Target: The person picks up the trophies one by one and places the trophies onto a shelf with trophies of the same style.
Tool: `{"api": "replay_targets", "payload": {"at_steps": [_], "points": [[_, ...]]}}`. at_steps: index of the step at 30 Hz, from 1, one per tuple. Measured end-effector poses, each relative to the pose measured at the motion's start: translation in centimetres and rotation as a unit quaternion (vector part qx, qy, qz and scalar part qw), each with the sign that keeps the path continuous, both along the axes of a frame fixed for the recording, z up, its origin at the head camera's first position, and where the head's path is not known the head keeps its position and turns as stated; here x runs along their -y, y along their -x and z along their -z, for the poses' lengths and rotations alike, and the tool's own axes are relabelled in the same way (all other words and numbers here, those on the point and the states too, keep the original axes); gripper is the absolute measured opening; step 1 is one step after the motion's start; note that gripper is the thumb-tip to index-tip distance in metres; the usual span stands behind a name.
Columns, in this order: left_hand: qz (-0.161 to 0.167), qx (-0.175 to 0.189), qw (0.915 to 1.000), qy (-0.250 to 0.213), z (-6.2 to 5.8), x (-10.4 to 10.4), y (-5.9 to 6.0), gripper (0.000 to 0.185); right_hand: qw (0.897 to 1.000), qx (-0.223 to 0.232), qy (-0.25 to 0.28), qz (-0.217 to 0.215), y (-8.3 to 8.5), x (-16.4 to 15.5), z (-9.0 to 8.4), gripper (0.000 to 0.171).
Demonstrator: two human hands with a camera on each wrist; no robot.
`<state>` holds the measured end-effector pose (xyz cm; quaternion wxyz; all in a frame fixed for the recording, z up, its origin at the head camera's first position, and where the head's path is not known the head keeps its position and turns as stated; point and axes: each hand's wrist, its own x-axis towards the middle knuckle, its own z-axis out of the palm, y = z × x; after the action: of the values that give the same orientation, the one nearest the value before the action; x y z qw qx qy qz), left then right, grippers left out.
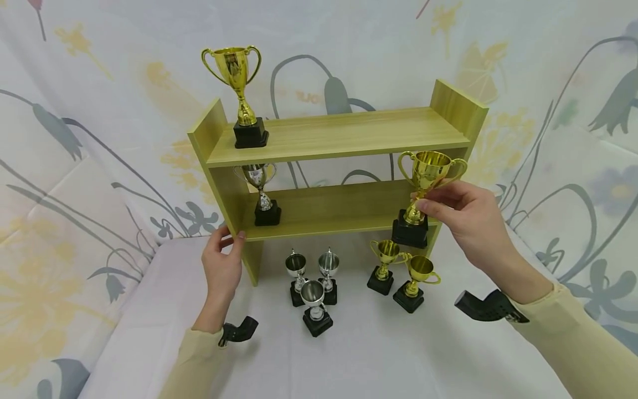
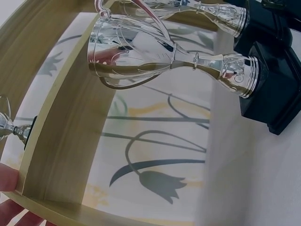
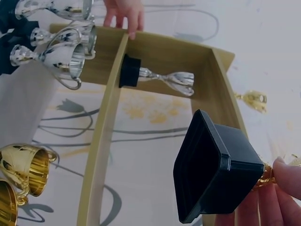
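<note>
A two-tier wooden shelf (image 1: 344, 133) was observed standing on the white-covered table (image 1: 399, 354), open to the floral backdrop behind. The shelf was steadied at the near left upright by the left hand (image 1: 222, 263), thumb and fingertips pinching the edge of the panel at lower-board level. A large gold trophy (image 1: 421, 194) was held in the right hand (image 1: 468, 213), pinched by the stem between thumb and fingers, its black base hovering just off the near right end of the lower board; in the right wrist view the base's underside was seen clear of any surface. Another large gold trophy (image 1: 239, 94) was noted on the left of the top board, and a large silver trophy (image 1: 261, 194) on the left of the lower board. On the table, three small silver trophies (image 1: 314, 285) and two small gold trophies (image 1: 401, 271) were grouped near the shelf. The step in hand was judged to be placement of the held cup on a board; the next move would call for the base to be levelled over the wood and lowered squarely before release.
</note>
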<state>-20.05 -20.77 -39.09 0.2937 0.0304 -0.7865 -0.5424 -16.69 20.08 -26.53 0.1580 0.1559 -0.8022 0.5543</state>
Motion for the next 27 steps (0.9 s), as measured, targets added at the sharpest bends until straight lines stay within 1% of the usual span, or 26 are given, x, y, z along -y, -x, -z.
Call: {"api": "replay_targets", "payload": {"at_steps": [10,15,21,27], "points": [[0.001,0.007,1.0000,-0.003,0.1,0.1,0.0,0.035,1.000,-0.004,-0.006,-0.005,-0.1,0.4,-0.1,0.021],[-0.003,0.008,1.0000,-0.004,0.0,0.1,0.0,0.035,1.000,-0.005,-0.006,-0.004,-0.1,0.5,-0.1,0.022],[0.003,0.012,0.9999,-0.005,-0.3,0.0,0.1,0.036,1.000,-0.003,0.002,-0.008,-0.1,0.7,-0.1,0.019],[0.003,0.013,0.9999,-0.006,-0.2,0.2,-0.1,0.035,1.000,-0.006,-0.006,-0.012,0.1,1.2,-0.4,0.020]]}}
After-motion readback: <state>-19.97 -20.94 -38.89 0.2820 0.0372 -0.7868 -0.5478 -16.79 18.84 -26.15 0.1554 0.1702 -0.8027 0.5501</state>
